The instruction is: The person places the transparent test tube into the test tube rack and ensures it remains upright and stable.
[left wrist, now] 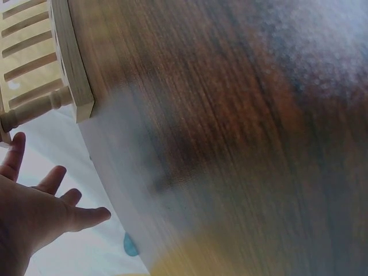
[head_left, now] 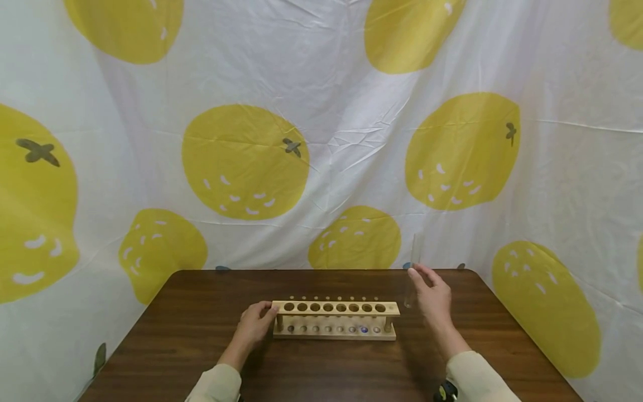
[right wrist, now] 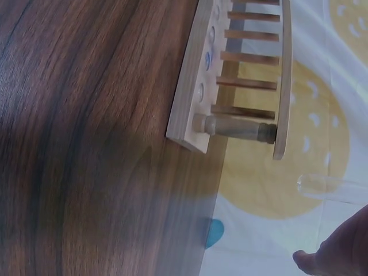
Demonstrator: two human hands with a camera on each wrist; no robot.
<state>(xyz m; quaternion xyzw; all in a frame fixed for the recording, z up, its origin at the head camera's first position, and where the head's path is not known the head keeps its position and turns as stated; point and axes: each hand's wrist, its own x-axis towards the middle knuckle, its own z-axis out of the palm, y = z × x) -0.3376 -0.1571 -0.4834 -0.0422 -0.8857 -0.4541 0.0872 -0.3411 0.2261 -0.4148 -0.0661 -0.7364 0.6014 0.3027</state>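
Note:
A glass test tube (head_left: 417, 249) stands nearly upright in the air, pinched around its middle by my right hand (head_left: 434, 298). Its rounded lower end (right wrist: 307, 185) hangs just beyond the right end of a light wooden test tube rack (head_left: 335, 337). That rack has a row of round holes in its top rail, dimples in its base and a row of pegs behind. My left hand (head_left: 256, 324) touches the left end of the top rail with its fingertips. In the left wrist view, the fingers (left wrist: 86, 217) of that hand are loosely spread.
The rack stands on a dark brown wooden table (head_left: 201, 312). A blue spot (head_left: 364, 330) shows in one base dimple toward the right. Behind the table's far edge hangs a white cloth (head_left: 351, 167) printed with yellow lemons.

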